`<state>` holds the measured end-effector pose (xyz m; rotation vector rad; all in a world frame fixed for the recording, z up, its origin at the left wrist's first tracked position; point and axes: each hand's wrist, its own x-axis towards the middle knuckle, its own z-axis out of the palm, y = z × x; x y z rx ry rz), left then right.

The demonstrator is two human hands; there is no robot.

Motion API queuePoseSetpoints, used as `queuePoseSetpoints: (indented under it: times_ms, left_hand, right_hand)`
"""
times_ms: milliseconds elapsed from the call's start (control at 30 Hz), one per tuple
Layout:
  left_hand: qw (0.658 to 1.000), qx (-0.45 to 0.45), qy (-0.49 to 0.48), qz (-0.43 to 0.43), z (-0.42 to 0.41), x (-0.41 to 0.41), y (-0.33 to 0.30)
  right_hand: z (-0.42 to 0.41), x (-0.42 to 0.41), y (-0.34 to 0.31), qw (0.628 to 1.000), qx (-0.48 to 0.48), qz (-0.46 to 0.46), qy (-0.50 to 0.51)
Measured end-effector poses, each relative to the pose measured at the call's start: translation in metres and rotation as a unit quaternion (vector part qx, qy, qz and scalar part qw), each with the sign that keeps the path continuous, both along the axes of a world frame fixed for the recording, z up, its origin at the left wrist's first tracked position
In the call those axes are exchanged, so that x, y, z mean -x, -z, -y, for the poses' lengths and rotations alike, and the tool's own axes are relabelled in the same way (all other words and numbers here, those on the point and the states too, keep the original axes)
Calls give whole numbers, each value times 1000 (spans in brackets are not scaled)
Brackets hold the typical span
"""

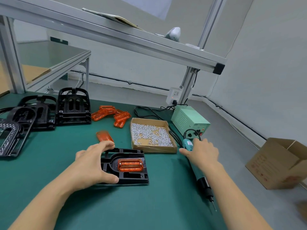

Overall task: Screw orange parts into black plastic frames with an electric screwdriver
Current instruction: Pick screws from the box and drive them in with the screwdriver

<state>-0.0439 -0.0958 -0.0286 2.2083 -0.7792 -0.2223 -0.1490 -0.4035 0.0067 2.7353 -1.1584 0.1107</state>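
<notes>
On green mat (66, 205): one fitted frame (129, 176), one screwdriver (197, 173).

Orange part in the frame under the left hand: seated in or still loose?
Seated in. The orange part lies flat in the black frame's recess, a screw head showing at each end.

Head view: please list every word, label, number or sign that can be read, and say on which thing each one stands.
"LED": on the front panel of the green power supply box.
Red print on the cardboard box: too blurred to read.
Label on the electric screwdriver, near the right hand: too small to read.
Nothing else bears readable text.
</notes>
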Motion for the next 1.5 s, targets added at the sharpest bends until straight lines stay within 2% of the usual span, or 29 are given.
queuePoseSetpoints:
  times_ms: [100,200,300,567,733,933,1133,1233,1367,1433,1500]
  left_hand:
    - [1000,-5,-1,-12,-9,-6,-2]
    - [1000,-15,4,-3,-15,-10,-1]
    - [1000,-20,6,-10,-16,-10,1]
    - [999,-24,12,-21,-16,-13,4]
    - [999,-31,11,-22,-15,-13,4]
    - [999,-36,11,-31,-15,-13,4]
    - [999,-41,6,-35,-15,-13,3]
    - [998,-40,4,-38,-15,-12,2]
    - [999,-35,-2,-26,-15,-10,-1]
    - [999,-37,4,-11,-14,-9,-1]
    - [999,-50,15,3,-14,-9,-1]
  right_hand:
    - [-4,-10,3,983,40,93,-155]
    - [-11,-24,16,968,30,49,-246]
    - [-10,-35,27,972,-26,10,-235]
    - [-5,-48,27,951,-120,27,-284]
    - [0,-56,19,941,-130,-14,-313]
    - [-2,-63,18,929,-210,91,-291]
    - [-5,-69,21,926,-238,106,-273]
    - [-6,-64,20,935,-211,123,-257]
    - [-17,-50,10,957,-74,183,-210]
    - [-33,-43,4,922,-40,281,-264]
    - [-56,-40,0,871,-78,317,-367]
